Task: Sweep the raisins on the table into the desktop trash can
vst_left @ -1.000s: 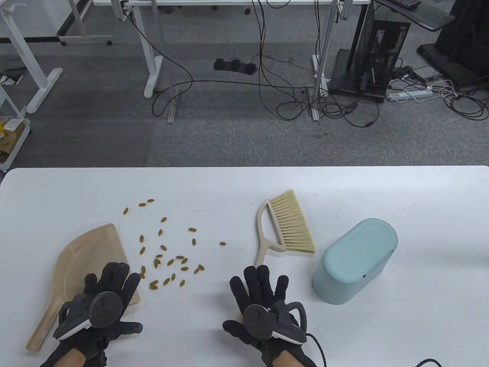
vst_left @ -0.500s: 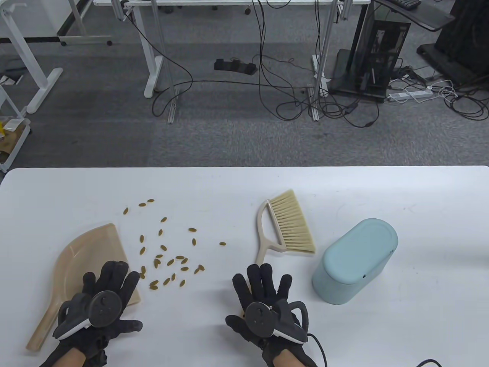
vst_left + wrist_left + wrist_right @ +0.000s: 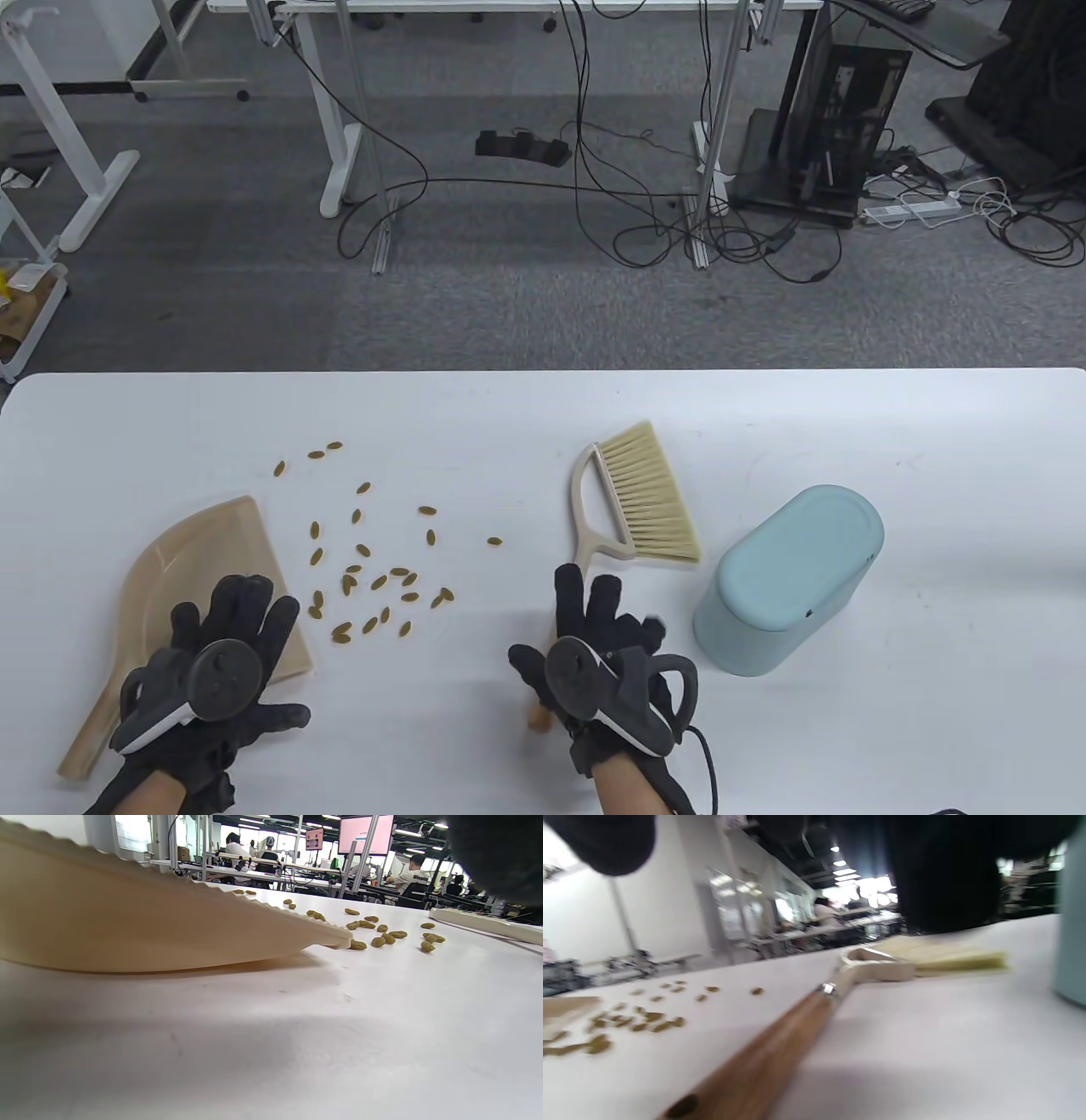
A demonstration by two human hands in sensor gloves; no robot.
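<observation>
**Right hand drops onto the brush handle**

The right hand (image 3: pixel 607 671) has moved a little to the right and tipped down since half a second ago; it now sits right over the wooden handle of the brush (image 3: pixel 632 505); the near tip of the handle pokes out under the palm; its fingers look bent down around the handle, but I cannot tell if they are closed on it yet; the right wrist view is blurry, so the hand looks to be moving fast; in that view the handle (image 3: pixel 763 1060) runs from the near edge up to the pale bristles, and it lies flat on the table (image 3: pixel 933 722).

The left hand (image 3: pixel 216 671) has slid a bit to the left; its fingers are spread flat over the near right part of the dustpan (image 3: pixel 182 560); it rests on the pan and does not grip it; the pan lies flat, its edge (image 3: pixel 335 938) just beside the closest raisins (image 3: pixel 382 938).

The raisins (image 3: pixel 373 564) have not moved; they lie in a loose patch between the pan on the left and the brush on the right; none are in the pan; the bin (image 3: pixel 789 577) stands at the right with its lid on, just beside the bristles.

So I think the job is only starting; picking up the brush comes first; no sweeping is done yet.
</observation>
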